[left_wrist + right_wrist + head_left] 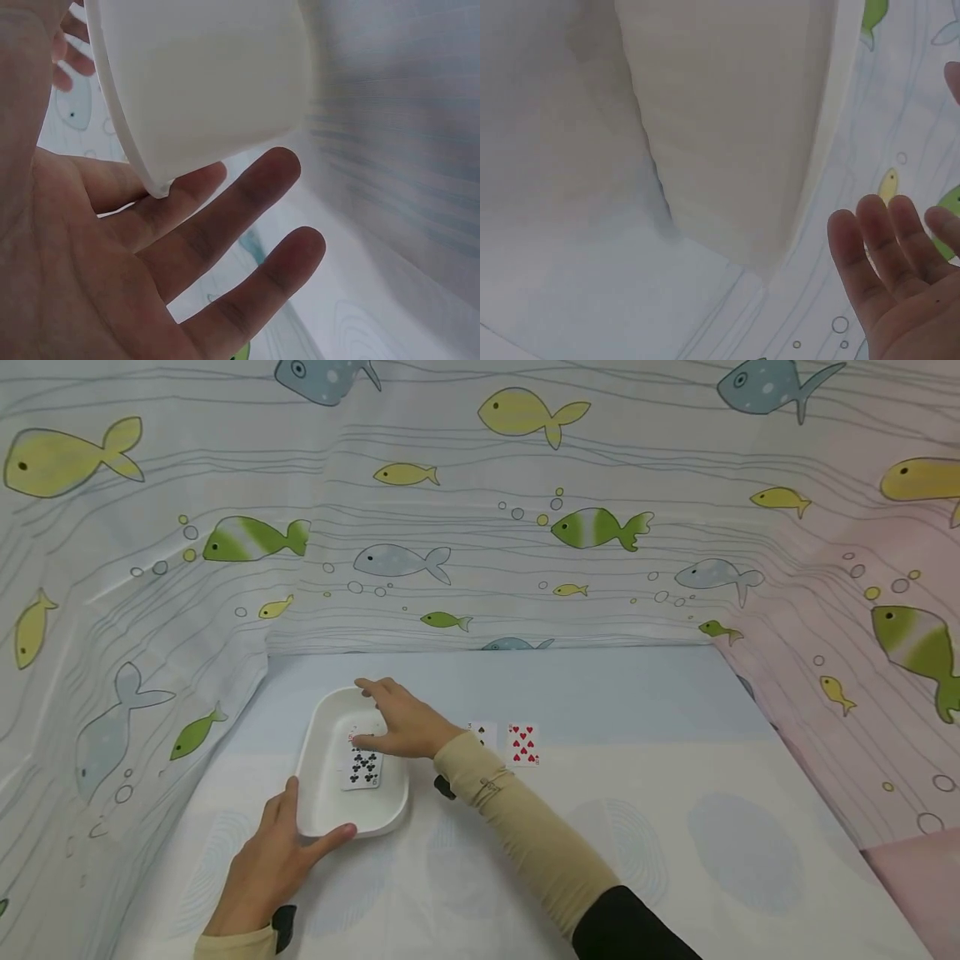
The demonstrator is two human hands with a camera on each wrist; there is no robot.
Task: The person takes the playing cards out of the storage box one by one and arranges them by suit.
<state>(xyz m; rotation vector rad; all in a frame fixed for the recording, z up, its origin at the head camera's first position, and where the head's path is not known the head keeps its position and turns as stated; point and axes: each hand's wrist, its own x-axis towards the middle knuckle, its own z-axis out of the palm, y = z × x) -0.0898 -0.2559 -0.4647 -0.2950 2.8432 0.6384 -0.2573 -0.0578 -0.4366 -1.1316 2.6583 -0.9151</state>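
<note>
A white plastic tray (318, 752) stands on the left part of the table. Around its near left corner, my left hand (273, 860) rests with fingers along the left side and thumb at the near rim. In the left wrist view, those fingers (225, 214) are extended against the tray's outside. Over the tray's right side reaches my right hand (408, 722), fingers spread and nothing visibly held; its thumb hides part of the cards. A clubs playing card (363, 768) lies face up inside, with another card edge partly hidden beside it.
Right of the tray, a spades card (484, 729) lies partly behind my right sleeve. Beside it is a face-up hearts card (523, 745). Fish-patterned cloth (510, 493) hangs behind the table (675, 693) and along both sides.
</note>
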